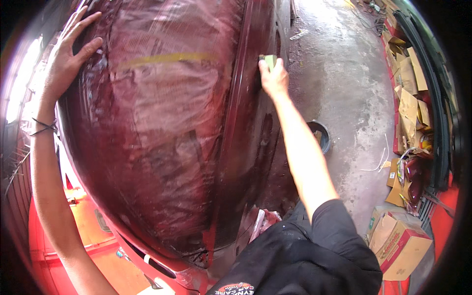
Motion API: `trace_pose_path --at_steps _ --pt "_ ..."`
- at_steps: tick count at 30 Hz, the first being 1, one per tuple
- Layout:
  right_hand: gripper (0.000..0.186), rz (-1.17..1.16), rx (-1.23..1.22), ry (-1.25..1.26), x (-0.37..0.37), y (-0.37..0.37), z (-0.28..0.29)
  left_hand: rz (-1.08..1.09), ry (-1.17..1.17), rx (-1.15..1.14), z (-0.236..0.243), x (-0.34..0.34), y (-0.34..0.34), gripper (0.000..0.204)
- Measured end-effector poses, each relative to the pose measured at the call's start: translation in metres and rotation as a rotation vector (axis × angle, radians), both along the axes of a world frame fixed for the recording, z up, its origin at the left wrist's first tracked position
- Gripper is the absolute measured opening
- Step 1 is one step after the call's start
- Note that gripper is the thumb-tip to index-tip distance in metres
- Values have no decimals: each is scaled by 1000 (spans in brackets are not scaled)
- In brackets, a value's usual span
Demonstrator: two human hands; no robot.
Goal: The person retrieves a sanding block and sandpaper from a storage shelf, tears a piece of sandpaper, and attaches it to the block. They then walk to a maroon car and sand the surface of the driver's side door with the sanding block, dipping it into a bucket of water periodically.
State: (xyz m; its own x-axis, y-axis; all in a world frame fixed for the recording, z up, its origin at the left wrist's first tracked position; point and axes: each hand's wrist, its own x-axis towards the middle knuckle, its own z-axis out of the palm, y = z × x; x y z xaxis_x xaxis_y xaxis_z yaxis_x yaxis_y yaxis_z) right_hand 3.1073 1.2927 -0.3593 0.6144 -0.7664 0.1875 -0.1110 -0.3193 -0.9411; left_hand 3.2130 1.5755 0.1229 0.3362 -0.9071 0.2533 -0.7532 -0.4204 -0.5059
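A dark red car body (241,93) stretches away in front of me, its surface wet or glossy in places. Wrinkled, red-dusted plastic masking film (162,101) covers its middle, crossed by a strip of yellow tape (167,58). My right hand (276,81) grips a small pale-green block (270,60) against the car's right side edge; whether it is a sponge or a sanding block I cannot tell. Over the car's far left edge, my left hand (69,61) lies with fingers spread, holding nothing. A dark band circles the left wrist.
A dark bucket (322,136) stands on the concrete floor (344,88), partly behind my right forearm. Torn cardboard (408,108) and long black strips (435,98) line the right side. A carton (400,246) sits near right; an orange-red panel (83,226) is near left.
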Motion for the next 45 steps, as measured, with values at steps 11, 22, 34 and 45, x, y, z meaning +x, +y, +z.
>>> trace_pose_path --at_steps 11,22,34,45 --pt "43 272 -45 -281 -195 215 9 8 -16 -17 -17 -2 50 58" --pt "42 277 20 -254 -205 224 20 18 -72 -12 -23 -1 46 56" --pt "44 88 50 -46 -130 167 24 -14 35 -62 -18 1 35 51" --pt "49 -50 109 44 -86 93 -21 42 1 -39 -17 -14 10 53"
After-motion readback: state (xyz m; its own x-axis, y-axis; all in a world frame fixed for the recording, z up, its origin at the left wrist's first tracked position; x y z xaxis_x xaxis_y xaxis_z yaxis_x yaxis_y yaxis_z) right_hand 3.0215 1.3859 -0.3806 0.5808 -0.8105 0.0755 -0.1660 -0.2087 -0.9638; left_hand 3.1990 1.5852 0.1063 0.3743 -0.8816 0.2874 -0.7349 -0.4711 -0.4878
